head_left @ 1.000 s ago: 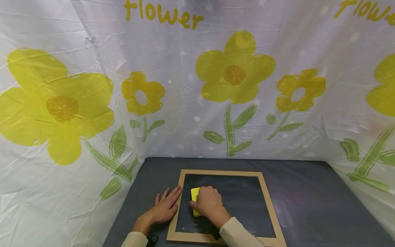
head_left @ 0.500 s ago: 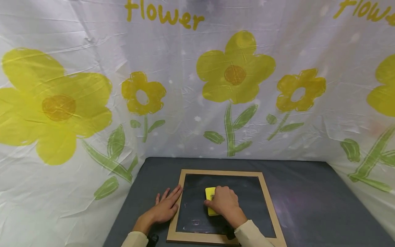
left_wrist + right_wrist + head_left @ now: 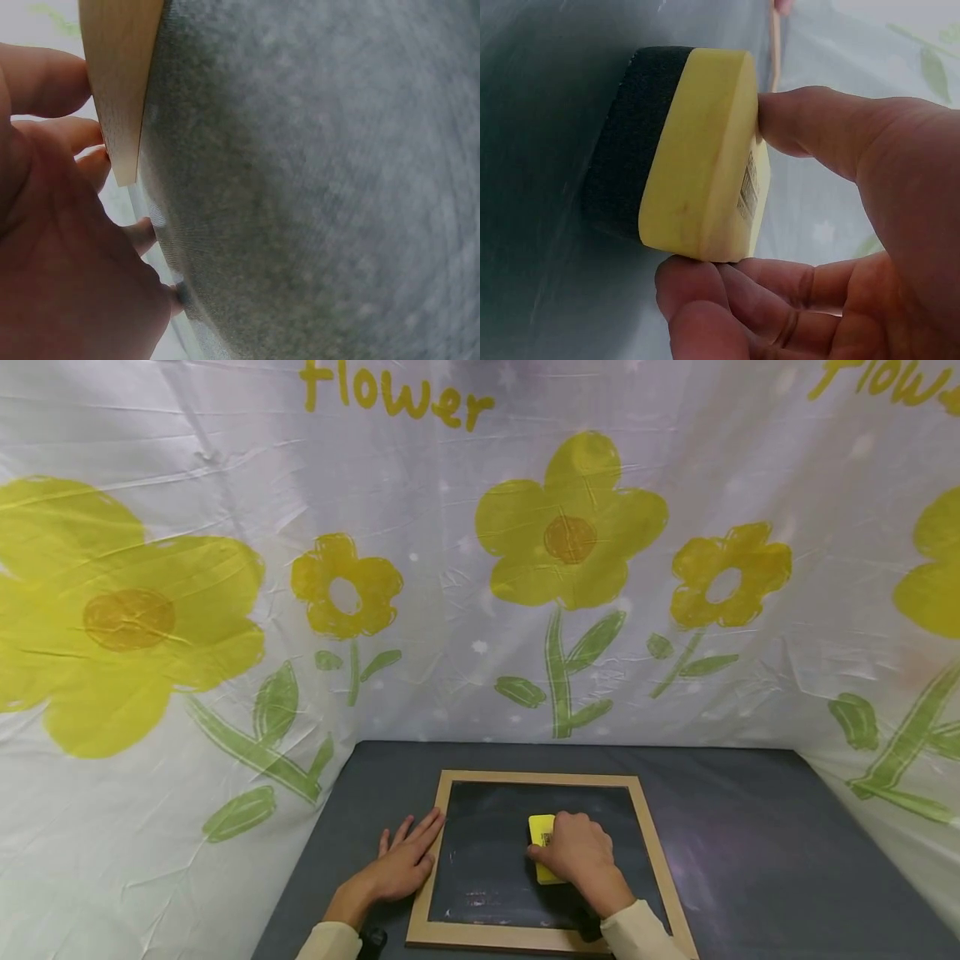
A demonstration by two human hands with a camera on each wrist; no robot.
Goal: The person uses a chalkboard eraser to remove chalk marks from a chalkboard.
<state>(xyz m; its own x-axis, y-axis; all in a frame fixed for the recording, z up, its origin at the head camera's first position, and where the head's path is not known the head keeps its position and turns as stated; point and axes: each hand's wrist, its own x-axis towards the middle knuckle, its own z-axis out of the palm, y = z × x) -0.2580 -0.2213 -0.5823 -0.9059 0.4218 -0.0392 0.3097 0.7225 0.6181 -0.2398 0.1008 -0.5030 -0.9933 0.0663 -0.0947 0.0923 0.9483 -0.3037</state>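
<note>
A wood-framed chalkboard [image 3: 495,893] lies on the dark table, with faint chalk traces at its lower left. My right hand [image 3: 581,852] grips a yellow board eraser [image 3: 542,832] against the board, right of its middle. In the right wrist view the eraser [image 3: 697,150] shows a dark felt underside on the black surface, the thumb on its back and the fingers curled at its side. My left hand [image 3: 397,868] rests with fingers spread, their tips on the frame's left side. The left wrist view shows the thumb and fingers at the wooden frame [image 3: 124,90].
A dark grey cloth [image 3: 750,860] covers the table around the board. Behind and at both sides hangs a white curtain [image 3: 442,677] printed with yellow flowers. A small black object [image 3: 371,941] sits by the left wrist.
My right hand has slid the eraser rightward across the chalkboard, from near its left side to right of the middle. The left hand has stayed at the frame.
</note>
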